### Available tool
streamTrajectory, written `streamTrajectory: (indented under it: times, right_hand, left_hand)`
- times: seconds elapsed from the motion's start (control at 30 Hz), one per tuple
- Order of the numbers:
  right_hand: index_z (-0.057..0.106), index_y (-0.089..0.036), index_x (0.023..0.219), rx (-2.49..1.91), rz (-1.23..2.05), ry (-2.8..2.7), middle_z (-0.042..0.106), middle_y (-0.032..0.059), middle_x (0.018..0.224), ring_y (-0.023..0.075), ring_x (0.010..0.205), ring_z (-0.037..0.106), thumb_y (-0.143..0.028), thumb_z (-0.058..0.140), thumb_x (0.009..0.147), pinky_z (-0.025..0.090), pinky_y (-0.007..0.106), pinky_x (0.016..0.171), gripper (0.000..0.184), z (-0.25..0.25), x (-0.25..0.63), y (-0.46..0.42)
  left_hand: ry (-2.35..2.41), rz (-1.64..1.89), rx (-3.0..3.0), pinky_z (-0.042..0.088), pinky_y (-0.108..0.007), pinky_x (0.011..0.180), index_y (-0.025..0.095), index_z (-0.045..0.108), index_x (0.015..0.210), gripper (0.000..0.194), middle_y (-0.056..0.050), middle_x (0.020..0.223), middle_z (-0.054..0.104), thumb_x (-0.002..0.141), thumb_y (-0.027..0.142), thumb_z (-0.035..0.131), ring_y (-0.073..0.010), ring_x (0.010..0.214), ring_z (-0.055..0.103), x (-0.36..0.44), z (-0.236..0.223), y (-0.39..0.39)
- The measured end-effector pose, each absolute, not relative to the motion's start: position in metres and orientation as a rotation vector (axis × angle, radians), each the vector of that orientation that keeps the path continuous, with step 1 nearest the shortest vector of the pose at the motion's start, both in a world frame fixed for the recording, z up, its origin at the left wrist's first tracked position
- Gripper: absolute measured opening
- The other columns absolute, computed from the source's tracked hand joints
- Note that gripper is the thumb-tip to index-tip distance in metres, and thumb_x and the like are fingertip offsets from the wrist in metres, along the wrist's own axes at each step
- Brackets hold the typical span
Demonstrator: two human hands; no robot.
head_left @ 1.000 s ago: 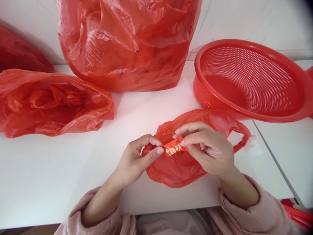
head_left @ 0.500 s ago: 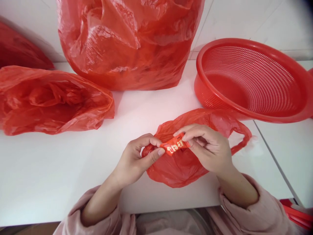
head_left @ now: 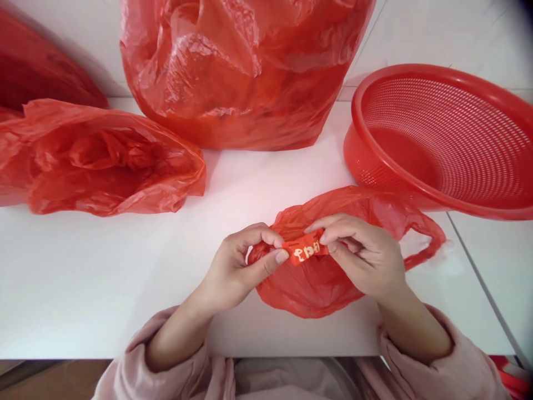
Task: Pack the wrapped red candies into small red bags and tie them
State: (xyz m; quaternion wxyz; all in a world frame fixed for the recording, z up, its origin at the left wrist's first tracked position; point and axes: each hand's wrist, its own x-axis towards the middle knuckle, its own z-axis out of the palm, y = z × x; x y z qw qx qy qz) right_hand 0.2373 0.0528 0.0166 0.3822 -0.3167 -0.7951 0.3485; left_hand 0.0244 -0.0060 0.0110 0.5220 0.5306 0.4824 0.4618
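Between my hands is a small red candy packet (head_left: 306, 248) with pale yellow lettering on its face. My left hand (head_left: 237, 266) pinches its left end between thumb and forefinger. At the other end, the thumb and forefinger of my right hand (head_left: 364, 253) are closed on the wrapper. Directly beneath lies a crumpled red plastic bag (head_left: 316, 297), flat on the white table (head_left: 104, 289), its looped handle stretching out to the right. What the packet contains is hidden.
A large, full red plastic bag (head_left: 245, 83) stands at the back against the wall. On the left sits an open red bag (head_left: 116, 189), with another dark red bag (head_left: 41, 61) behind it. A red mesh basket (head_left: 400, 161) tilts at the right, near a table seam.
The camera view has shifted, so everything sits slightly farther right. The packet has turned a little, its lettering now more level. Both hands keep their pinch on its ends.
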Motion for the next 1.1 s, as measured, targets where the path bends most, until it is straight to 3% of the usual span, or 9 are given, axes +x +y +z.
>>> streamTrajectory:
  times: [0.3,0.43,0.53,0.63,0.8,1.1]
  right_hand:
    - [0.058,-0.021,0.084,-0.807,0.889,-2.025,0.070,-0.0009,0.095,0.0105,0.086,0.066,-0.001,0.053,0.088,0.054,0.024,0.075,0.021,0.014,0.239,0.053]
    - [0.060,-0.022,0.091,-0.839,0.992,-1.926,0.070,0.0005,0.098,0.0100,0.081,0.065,-0.006,0.052,0.091,0.052,0.021,0.064,0.018,0.014,0.239,0.049]
    - [0.061,-0.023,0.101,-0.884,1.169,-1.772,0.069,0.0021,0.094,0.0104,0.077,0.065,-0.013,0.052,0.094,0.052,0.020,0.060,0.015,0.016,0.236,0.046]
    - [0.056,-0.022,0.110,-0.838,1.485,-1.611,0.069,0.0017,0.092,0.0110,0.076,0.067,-0.020,0.059,0.093,0.057,0.023,0.066,0.018,0.019,0.232,0.046]
    - [0.057,-0.019,0.102,-0.916,1.907,-1.411,0.069,0.0008,0.088,0.0107,0.071,0.070,-0.024,0.070,0.085,0.059,0.024,0.067,0.022,0.018,0.229,0.052]
    - [0.067,-0.021,0.112,-0.897,1.857,-1.386,0.066,0.0013,0.090,0.0089,0.076,0.066,-0.029,0.065,0.090,0.060,0.020,0.064,0.024,0.012,0.232,0.054]
  left_hand:
    - [1.164,1.091,1.244,0.036,-0.024,0.064,0.022,0.064,0.081,0.011,0.004,0.076,0.057,0.089,0.029,0.065,-0.0080,0.067,0.047,0.025,0.013,-0.006]
    - [1.179,1.089,1.231,0.036,-0.024,0.063,0.021,0.064,0.080,0.011,0.004,0.076,0.057,0.089,0.029,0.066,-0.0081,0.066,0.046,0.025,0.012,-0.005]
    - [1.184,1.105,1.194,0.036,-0.023,0.061,0.021,0.064,0.081,0.012,0.004,0.076,0.057,0.088,0.030,0.066,-0.0082,0.066,0.046,0.026,0.011,-0.005]
    - [1.188,1.117,1.156,0.036,-0.023,0.060,0.021,0.064,0.081,0.012,0.003,0.076,0.057,0.088,0.031,0.066,-0.0084,0.065,0.046,0.027,0.010,-0.005]
    - [1.230,1.119,1.168,0.038,-0.023,0.061,0.020,0.064,0.080,0.013,0.002,0.076,0.059,0.087,0.031,0.067,-0.0093,0.065,0.047,0.029,0.009,-0.005]
    - [1.229,0.902,1.556,0.042,-0.027,0.076,0.021,0.068,0.084,0.008,0.000,0.080,0.067,0.089,0.026,0.064,-0.0122,0.075,0.057,0.034,0.008,-0.004]
